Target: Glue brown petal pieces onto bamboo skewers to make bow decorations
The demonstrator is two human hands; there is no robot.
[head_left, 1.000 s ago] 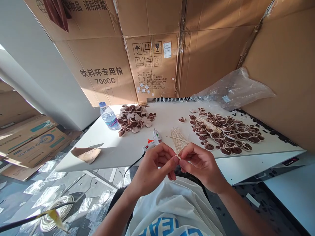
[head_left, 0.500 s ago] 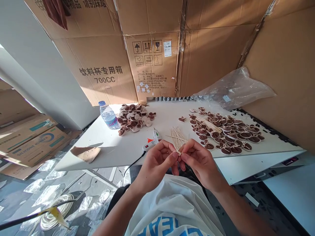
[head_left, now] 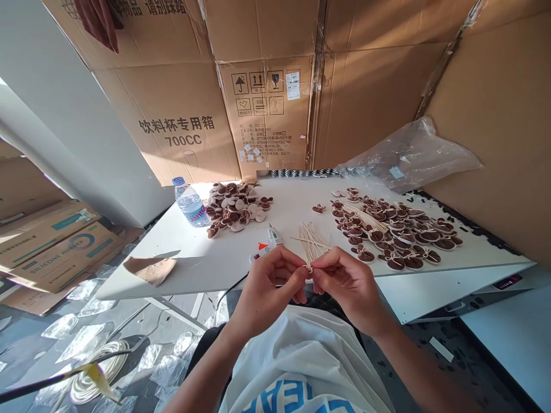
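Observation:
My left hand (head_left: 275, 284) and my right hand (head_left: 344, 287) meet at the table's front edge, closed in pinches. Between the fingertips is a short cream cord (head_left: 309, 267), looped into a small knot or bow. Just beyond my hands lies a bundle of loose cream cords (head_left: 312, 238). To the left of it, partly behind my left hand, rests a glue gun (head_left: 272, 236) with a white body and orange trigger. A pile of brown pieces with cream bows (head_left: 400, 229) spreads to the right, with more cords on top.
On the white table (head_left: 206, 264) stand a water bottle (head_left: 190, 202) and a heap of brown and cream pieces (head_left: 236, 205). A cardboard scrap (head_left: 150, 268) lies front left. Cardboard sheets (head_left: 267, 115) wall the back, with a clear plastic bag (head_left: 413, 155) at the back right.
My fingertips have come closer together. The cord's loop between them looks smaller and tighter, and my left hand has shifted slightly. The things on the table have not moved.

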